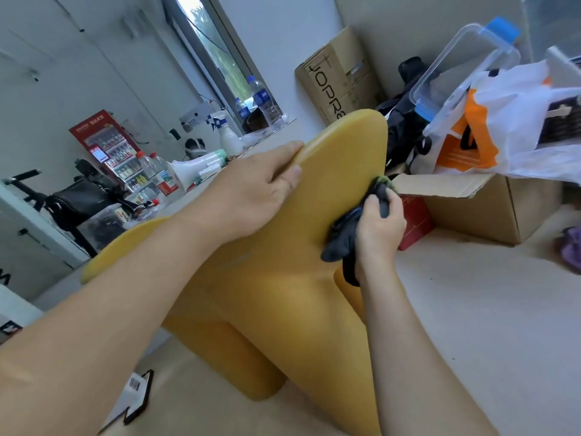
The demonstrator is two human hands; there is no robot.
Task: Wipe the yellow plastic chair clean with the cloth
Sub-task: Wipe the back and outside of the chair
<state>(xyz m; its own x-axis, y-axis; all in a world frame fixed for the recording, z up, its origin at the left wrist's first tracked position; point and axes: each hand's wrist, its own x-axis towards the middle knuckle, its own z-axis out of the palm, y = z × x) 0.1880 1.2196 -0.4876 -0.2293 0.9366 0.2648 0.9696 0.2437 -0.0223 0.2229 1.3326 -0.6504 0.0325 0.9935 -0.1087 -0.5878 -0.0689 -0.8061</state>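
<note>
Two hands work in the single head view, both on the yellow plastic chair [283, 247], which fills the centre of the frame and runs down to the lower edge, standing on the pale floor. The left hand [251, 190] grips the rim of a flat upper panel, thumb on the near face and fingers curled over the edge, steadying it. The right hand [379, 225], right of centre, clenches a bunched dark cloth [345, 234] and presses it to the panel's right edge. The chair looks like stiff moulded plastic, smooth and probably light enough to slide, so holding that rim seems wise. The cloth is limp and folds easily; bunching it gives a firm pad. A cardboard box [490, 206] sits right of the chair.
</note>
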